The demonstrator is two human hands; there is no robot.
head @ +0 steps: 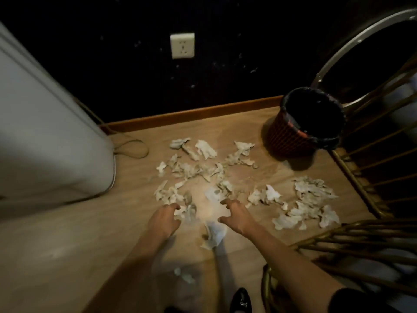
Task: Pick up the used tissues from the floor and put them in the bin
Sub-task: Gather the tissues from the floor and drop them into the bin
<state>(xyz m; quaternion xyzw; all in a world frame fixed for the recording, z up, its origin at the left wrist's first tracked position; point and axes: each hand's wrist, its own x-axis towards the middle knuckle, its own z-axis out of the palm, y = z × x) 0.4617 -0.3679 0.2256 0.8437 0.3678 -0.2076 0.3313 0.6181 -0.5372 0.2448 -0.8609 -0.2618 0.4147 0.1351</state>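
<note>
Crumpled tissues [194,170] litter smooth wooden floor [67,233] beneath empty, curled left hand [163,219] and right hand [239,214].

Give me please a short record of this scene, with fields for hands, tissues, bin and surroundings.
left hand: open, fingers curled, reaching toward the tissues, holding nothing
right hand: open, fingers curled, holding nothing
used tissues: many crumpled pieces scattered on the wooden floor
bin: upright, black liner, beyond the tissues to the right; contents cannot be seen
surroundings: wall socket, rattan chair on the right
</note>
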